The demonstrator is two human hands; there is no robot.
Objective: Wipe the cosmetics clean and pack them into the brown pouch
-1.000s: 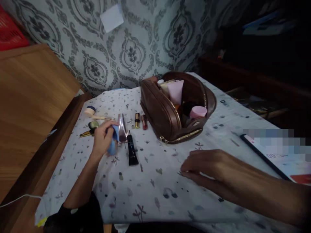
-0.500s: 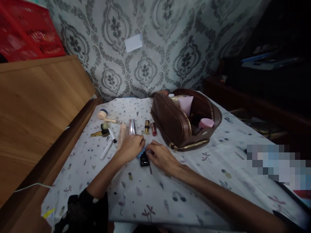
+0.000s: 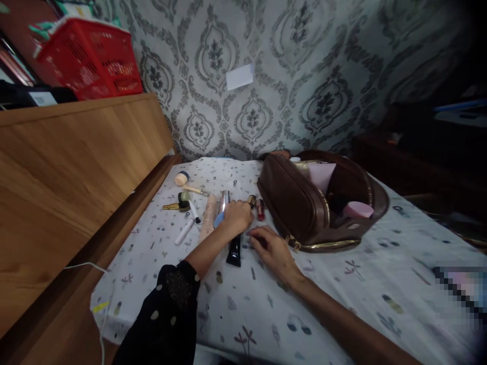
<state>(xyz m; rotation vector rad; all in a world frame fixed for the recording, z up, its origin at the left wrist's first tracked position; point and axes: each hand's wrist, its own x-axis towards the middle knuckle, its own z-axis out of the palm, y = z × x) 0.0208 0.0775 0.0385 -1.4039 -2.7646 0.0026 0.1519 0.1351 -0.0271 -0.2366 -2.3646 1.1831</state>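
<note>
My left hand point(image 3: 239, 217) lies over the upper end of a black tube point(image 3: 235, 251), its fingers curled down beside a gold lipstick point(image 3: 251, 199). What those fingers grip is hidden. To the right, my right hand point(image 3: 274, 253) rests with loosely bent fingers apart, holding nothing. A small red tube point(image 3: 260, 209) lies just beyond it. Left of my left hand are a silver tube point(image 3: 225, 196), a beige tube point(image 3: 209, 215) and a light blue item point(image 3: 218, 219), partly covered.
An open brown makeup bag point(image 3: 292, 197) stands at right, with a pink tube point(image 3: 322, 175) and pink round container point(image 3: 358, 209) inside. Left lie a brush point(image 3: 196, 190), white pen point(image 3: 184, 231), gold tube point(image 3: 171, 206) and small jar point(image 3: 181, 178). A wooden panel point(image 3: 76, 167) borders the left side.
The view has swung left. My left hand has moved forward toward the gold lipstick, uncovering more of the black tube. My right hand has drawn away from the black tube.
</note>
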